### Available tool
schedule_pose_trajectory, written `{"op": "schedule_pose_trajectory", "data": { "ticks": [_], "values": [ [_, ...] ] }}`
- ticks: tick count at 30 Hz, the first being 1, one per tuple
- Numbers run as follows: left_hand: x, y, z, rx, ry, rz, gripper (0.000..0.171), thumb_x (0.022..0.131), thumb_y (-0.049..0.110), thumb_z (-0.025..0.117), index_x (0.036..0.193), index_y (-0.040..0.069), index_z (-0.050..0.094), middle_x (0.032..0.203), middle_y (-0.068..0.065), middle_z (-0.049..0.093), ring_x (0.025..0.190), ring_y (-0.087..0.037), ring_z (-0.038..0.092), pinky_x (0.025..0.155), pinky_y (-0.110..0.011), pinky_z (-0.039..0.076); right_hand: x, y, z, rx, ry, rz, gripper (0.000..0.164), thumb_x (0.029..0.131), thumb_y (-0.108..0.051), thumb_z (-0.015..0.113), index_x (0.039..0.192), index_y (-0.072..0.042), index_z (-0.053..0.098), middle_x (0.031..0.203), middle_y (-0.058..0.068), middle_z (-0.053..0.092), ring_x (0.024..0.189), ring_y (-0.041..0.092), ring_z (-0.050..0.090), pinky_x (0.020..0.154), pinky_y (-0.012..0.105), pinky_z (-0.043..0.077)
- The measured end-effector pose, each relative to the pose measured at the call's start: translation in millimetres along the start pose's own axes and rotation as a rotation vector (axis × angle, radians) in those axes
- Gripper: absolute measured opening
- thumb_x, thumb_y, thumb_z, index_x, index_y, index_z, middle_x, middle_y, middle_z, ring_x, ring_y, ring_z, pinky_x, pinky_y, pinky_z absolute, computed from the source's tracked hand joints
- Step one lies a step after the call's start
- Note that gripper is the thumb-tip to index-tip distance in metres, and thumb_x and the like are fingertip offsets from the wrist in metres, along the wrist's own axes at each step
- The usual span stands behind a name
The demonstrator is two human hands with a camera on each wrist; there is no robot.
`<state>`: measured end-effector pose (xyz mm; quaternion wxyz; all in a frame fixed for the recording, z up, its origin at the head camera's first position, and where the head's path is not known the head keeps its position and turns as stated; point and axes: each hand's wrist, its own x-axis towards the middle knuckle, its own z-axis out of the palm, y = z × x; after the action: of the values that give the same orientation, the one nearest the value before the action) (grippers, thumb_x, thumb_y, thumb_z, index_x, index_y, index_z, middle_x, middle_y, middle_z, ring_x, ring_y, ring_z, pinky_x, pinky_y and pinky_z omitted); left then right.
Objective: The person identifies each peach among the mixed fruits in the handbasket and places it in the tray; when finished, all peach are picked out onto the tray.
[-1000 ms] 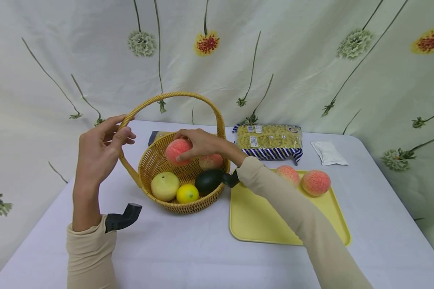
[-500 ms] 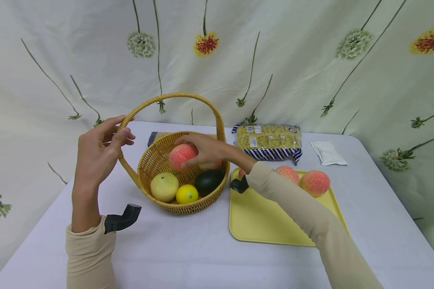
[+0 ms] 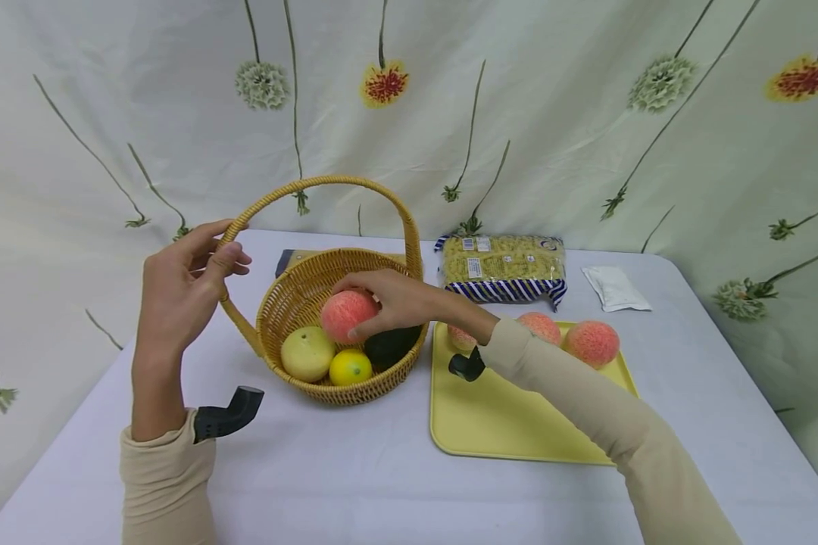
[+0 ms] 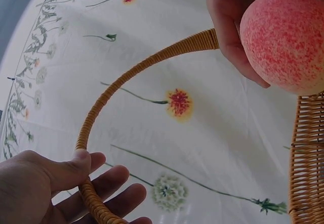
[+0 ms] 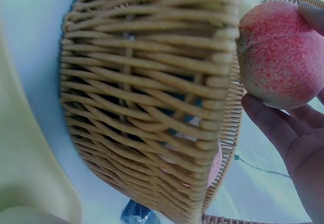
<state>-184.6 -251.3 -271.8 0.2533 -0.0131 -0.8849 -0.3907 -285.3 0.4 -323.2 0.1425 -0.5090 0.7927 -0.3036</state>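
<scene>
My left hand (image 3: 185, 284) grips the left side of the wicker basket's arched handle (image 4: 124, 77), thumb on one side and fingers on the other. Within the basket (image 3: 293, 291), my right hand (image 3: 402, 299) holds a pink peach (image 3: 348, 316) between thumb and fingers. Below the peach lie a pale green round fruit (image 3: 308, 353), a yellow lemon (image 3: 351, 367) and a dark green avocado (image 3: 390, 347). In the right wrist view another pink fruit (image 5: 215, 166) shows at the basket's inner side; the right hand hides it in the head view.
Right of the basket sits a yellow tray (image 3: 504, 424) bearing peaches (image 3: 591, 344) along its far side. Behind it lie a pasta bag (image 3: 504, 265) and a small white packet (image 3: 616, 288). A flat box (image 3: 293, 259) is partly hidden behind the basket.
My right hand has brought the peach slightly right and lower into the basket, toward the lemon and avocado. The left hand keeps its hold on the handle.
</scene>
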Motion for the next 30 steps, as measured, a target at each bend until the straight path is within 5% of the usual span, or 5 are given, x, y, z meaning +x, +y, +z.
{"op": "schedule_pose_trajectory", "data": {
  "ticks": [16,30],
  "values": [
    [-0.6,-0.4,0.5,-0.004,0.000,0.004,0.036,0.096,0.025,0.058,0.131,0.016,0.060,0.093,-0.012,0.069,0.076,0.009,0.060,0.070,-0.009,0.044,-34.9,-1.7,14.4,0.203,0.131,0.011,0.062,0.080,-0.030,0.077,0.134,-0.014,0.050,0.127,0.001,0.055,0.106,0.012,0.059,0.082,0.026,0.054],
    [0.2,-1.7,1.1,0.000,-0.001,-0.004,0.036,0.096,0.027,0.057,0.131,0.017,0.060,0.088,-0.002,0.069,0.076,0.009,0.060,0.070,-0.010,0.045,-66.9,1.5,18.1,0.280,0.259,-0.040,0.062,0.076,-0.017,0.082,0.132,-0.013,0.055,0.134,0.003,0.050,0.103,0.013,0.062,0.084,0.033,0.054]
  ]
}}
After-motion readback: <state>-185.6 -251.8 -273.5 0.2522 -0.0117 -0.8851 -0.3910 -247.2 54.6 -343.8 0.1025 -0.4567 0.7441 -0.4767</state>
